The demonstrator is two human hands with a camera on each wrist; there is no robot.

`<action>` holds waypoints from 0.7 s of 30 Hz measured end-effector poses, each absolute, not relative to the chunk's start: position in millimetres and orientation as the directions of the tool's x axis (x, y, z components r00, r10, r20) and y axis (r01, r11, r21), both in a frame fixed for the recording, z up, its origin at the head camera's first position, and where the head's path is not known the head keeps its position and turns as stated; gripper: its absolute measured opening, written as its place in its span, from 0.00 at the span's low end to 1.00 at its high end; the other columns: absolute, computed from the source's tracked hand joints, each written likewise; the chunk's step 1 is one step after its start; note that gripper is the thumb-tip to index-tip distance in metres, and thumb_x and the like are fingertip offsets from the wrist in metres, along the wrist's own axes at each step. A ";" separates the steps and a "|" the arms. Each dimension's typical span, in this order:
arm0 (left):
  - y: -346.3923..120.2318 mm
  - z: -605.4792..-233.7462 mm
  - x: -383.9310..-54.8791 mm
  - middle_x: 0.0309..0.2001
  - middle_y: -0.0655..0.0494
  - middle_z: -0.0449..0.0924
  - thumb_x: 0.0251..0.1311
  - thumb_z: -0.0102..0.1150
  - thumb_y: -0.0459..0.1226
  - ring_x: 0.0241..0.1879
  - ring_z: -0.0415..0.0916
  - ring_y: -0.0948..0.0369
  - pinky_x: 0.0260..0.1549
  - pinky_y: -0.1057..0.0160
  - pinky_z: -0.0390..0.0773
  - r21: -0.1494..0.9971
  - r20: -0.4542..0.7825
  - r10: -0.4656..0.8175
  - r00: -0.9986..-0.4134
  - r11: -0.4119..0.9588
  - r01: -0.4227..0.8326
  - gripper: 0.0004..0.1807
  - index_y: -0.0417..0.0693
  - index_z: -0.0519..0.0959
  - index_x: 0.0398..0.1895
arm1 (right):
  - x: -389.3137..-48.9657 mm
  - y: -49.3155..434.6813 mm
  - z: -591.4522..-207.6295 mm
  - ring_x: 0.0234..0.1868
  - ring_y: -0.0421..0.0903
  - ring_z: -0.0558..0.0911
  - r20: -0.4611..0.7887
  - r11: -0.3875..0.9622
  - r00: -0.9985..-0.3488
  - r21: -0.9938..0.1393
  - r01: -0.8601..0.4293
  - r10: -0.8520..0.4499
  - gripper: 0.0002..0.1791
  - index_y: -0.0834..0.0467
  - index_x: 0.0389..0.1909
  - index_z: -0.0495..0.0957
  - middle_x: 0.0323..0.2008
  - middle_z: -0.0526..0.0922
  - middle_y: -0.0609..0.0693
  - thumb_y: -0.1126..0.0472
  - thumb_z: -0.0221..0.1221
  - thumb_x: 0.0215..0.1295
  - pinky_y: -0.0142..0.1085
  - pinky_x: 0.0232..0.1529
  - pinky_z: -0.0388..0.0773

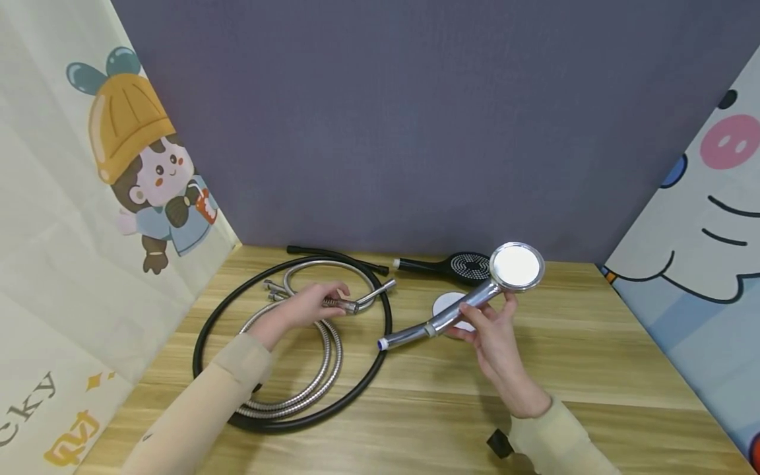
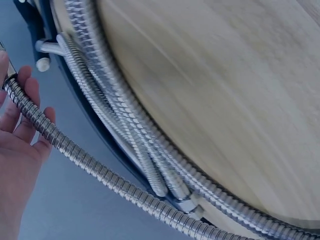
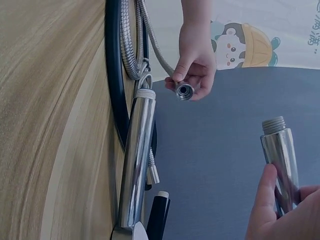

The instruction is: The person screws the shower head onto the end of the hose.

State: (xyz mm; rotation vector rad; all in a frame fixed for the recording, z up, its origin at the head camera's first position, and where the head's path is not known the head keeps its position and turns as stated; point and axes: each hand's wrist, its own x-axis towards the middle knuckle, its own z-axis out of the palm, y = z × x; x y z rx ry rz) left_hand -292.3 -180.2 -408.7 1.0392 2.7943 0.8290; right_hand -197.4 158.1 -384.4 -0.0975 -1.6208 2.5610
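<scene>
In the head view my left hand (image 1: 307, 306) pinches a metal shower hose near its end. The hose's open connector (image 3: 184, 91) faces the right wrist camera, and its ribbed length (image 2: 107, 176) trails down in the left wrist view. My right hand (image 1: 497, 340) grips a chrome shower head (image 1: 463, 310) by its handle, with the bright round face up and away from me. Its bare threaded end (image 3: 273, 125) points toward the left hand's side. Below it, a second chrome shower head (image 3: 137, 160) with a white-tipped end lies on the table, partly hidden in the head view.
A large loop of black hose (image 1: 285, 427) circles coiled metal hoses (image 1: 329, 356) at the left of the wooden table (image 1: 594, 369). A black shower head (image 1: 436, 266) lies toward the back, near the grey panel (image 1: 415, 132). Printed cloths (image 1: 53, 218) flank both sides.
</scene>
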 end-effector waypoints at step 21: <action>-171.5 -390.3 -267.0 0.45 0.56 0.81 0.52 0.66 0.40 0.43 0.78 0.60 0.45 0.61 0.78 0.480 0.346 0.575 -0.742 0.571 0.666 0.17 0.50 0.82 0.47 | -195.5 158.1 -383.2 0.32 0.43 0.83 0.015 -0.431 -0.993 -0.900 -0.064 0.118 0.43 0.39 0.63 0.38 0.40 0.72 0.49 0.75 0.52 0.63 0.46 0.36 0.82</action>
